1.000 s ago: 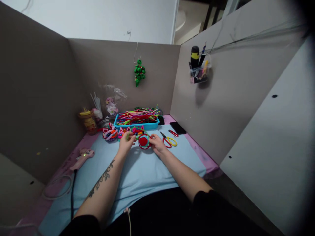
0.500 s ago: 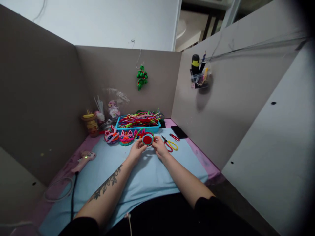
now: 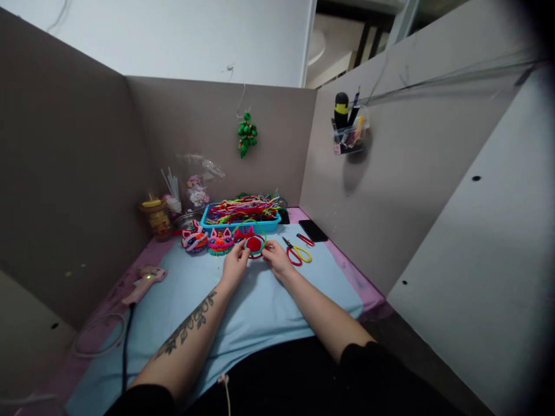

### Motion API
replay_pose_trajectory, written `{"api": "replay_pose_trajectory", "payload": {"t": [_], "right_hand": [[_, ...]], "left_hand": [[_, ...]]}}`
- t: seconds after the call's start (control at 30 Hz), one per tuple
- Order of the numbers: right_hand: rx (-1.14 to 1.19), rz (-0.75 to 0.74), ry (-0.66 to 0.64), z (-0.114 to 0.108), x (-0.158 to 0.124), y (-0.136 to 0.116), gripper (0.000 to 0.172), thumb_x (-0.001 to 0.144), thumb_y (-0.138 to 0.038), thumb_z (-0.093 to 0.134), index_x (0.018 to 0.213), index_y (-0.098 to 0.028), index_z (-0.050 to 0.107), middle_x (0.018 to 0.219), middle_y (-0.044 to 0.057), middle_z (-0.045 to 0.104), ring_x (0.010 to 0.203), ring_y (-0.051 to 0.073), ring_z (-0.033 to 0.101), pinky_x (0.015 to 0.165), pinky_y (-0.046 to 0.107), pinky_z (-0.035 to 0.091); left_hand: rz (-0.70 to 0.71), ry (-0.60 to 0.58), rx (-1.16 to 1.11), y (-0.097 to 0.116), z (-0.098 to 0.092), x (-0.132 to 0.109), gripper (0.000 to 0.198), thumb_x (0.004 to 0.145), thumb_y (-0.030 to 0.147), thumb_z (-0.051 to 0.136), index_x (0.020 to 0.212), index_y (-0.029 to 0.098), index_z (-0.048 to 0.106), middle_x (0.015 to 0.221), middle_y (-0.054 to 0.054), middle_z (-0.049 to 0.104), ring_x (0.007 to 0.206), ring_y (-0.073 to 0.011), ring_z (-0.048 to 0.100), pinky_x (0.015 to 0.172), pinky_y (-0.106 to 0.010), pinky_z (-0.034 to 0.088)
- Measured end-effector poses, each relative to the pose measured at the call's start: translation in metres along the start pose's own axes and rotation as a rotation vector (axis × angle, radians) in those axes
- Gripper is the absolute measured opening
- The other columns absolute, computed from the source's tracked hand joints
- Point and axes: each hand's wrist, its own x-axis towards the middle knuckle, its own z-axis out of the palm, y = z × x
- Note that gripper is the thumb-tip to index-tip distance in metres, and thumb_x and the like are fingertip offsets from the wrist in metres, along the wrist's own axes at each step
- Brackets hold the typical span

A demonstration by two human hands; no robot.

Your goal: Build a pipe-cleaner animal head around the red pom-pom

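Note:
Both my hands meet over the light blue mat (image 3: 243, 306) in a grey partitioned booth. My left hand (image 3: 235, 264) pinches the left side of a small round red piece (image 3: 254, 244) ringed with a green pipe cleaner loop. My right hand (image 3: 276, 260) pinches its right side. Just behind it lie colourful pipe-cleaner cat-face figures (image 3: 207, 240) in a row, and a blue tray (image 3: 240, 219) heaped with pipe cleaners.
Red-and-yellow scissors (image 3: 295, 251) lie right of my right hand, a black phone (image 3: 313, 229) beyond them. A pink glue gun (image 3: 142, 281) with a black cord rests at left. A jar (image 3: 158, 216), sticks and a plastic bag stand at the back left corner.
My left hand came in from the cat figures to the red round piece, and both hands now hold it. The view shifted slightly.

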Motion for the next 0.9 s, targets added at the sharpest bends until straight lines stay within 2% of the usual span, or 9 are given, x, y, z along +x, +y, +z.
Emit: {"api": "replay_pose_trajectory", "payload": {"t": [0.1, 0.2, 0.3, 0.4, 0.47, 0.67, 0.8, 0.9], "right_hand": [[0.008, 0.007, 0.024, -0.002, 0.001, 0.000, 0.037, 0.054, -0.028, 0.075, 0.079, -0.023, 0.049, 0.061, -0.008, 0.054, 0.053, 0.008, 0.045, 0.054, 0.022, 0.032], [0.010, 0.020, 0.032, -0.003, 0.002, 0.001, 0.038, 0.054, -0.030, 0.076, 0.080, -0.023, 0.049, 0.061, -0.009, 0.054, 0.054, 0.009, 0.047, 0.055, 0.022, 0.033], [0.005, 0.037, 0.017, -0.003, 0.002, 0.002, 0.040, 0.054, -0.031, 0.077, 0.082, -0.022, 0.050, 0.061, -0.008, 0.055, 0.053, 0.009, 0.049, 0.054, 0.022, 0.033], [-0.009, 0.047, -0.007, -0.001, 0.001, 0.004, 0.040, 0.054, -0.033, 0.077, 0.082, -0.022, 0.050, 0.060, -0.007, 0.056, 0.052, 0.010, 0.049, 0.053, 0.022, 0.032], [-0.025, 0.043, -0.019, 0.001, 0.000, 0.005, 0.040, 0.055, -0.034, 0.077, 0.082, -0.022, 0.049, 0.060, -0.007, 0.056, 0.052, 0.010, 0.049, 0.052, 0.023, 0.032], [-0.125, -0.019, -0.025, 0.003, -0.004, 0.004, 0.034, 0.059, -0.037, 0.074, 0.077, -0.022, 0.049, 0.055, -0.008, 0.050, 0.048, 0.009, 0.043, 0.048, 0.023, 0.029], [-0.207, -0.096, 0.011, 0.000, -0.003, -0.003, 0.030, 0.062, -0.037, 0.072, 0.079, -0.021, 0.052, 0.072, -0.003, 0.057, 0.057, 0.012, 0.051, 0.050, 0.023, 0.033], [-0.276, -0.195, 0.071, -0.008, -0.003, -0.010, 0.028, 0.066, -0.032, 0.069, 0.088, -0.024, 0.055, 0.084, -0.001, 0.058, 0.064, 0.013, 0.052, 0.058, 0.026, 0.040]], "left_hand": [[0.015, 0.028, 0.052, 0.002, -0.003, -0.001, 0.056, 0.074, 0.030, 0.066, 0.127, 0.017, 0.057, 0.080, -0.004, 0.068, 0.071, -0.0177, 0.060, 0.062, -0.025, 0.041], [-0.056, -0.047, -0.025, 0.004, -0.002, -0.002, 0.070, 0.074, 0.029, 0.065, 0.139, 0.014, 0.044, 0.062, 0.002, 0.059, 0.058, -0.0144, 0.055, 0.059, -0.025, 0.042], [-0.154, -0.129, -0.211, 0.007, 0.003, -0.004, 0.082, 0.071, 0.031, 0.069, 0.143, 0.014, 0.034, 0.064, 0.003, 0.057, 0.058, -0.0125, 0.055, 0.058, -0.025, 0.046], [-0.219, -0.160, -0.388, 0.009, 0.007, -0.006, 0.088, 0.062, 0.032, 0.078, 0.139, 0.017, 0.039, 0.087, -0.004, 0.066, 0.069, -0.0144, 0.062, 0.061, -0.025, 0.050], [-0.220, -0.143, -0.430, 0.009, 0.008, -0.006, 0.089, 0.058, 0.032, 0.081, 0.136, 0.017, 0.042, 0.095, -0.007, 0.068, 0.073, -0.0154, 0.063, 0.062, -0.025, 0.050], [-0.235, -0.077, -0.412, 0.008, 0.005, -0.004, 0.080, 0.058, 0.032, 0.081, 0.129, 0.016, 0.049, 0.071, 0.000, 0.065, 0.064, -0.0134, 0.063, 0.063, -0.024, 0.049], [-0.253, -0.062, -0.433, 0.008, 0.001, -0.001, 0.081, 0.058, 0.034, 0.081, 0.130, 0.016, 0.049, 0.067, 0.002, 0.064, 0.066, -0.0138, 0.065, 0.065, -0.024, 0.050], [-0.272, -0.063, -0.444, 0.009, -0.003, 0.001, 0.078, 0.057, 0.033, 0.082, 0.127, 0.017, 0.051, 0.067, 0.002, 0.063, 0.068, -0.0145, 0.065, 0.068, -0.026, 0.051]]}}
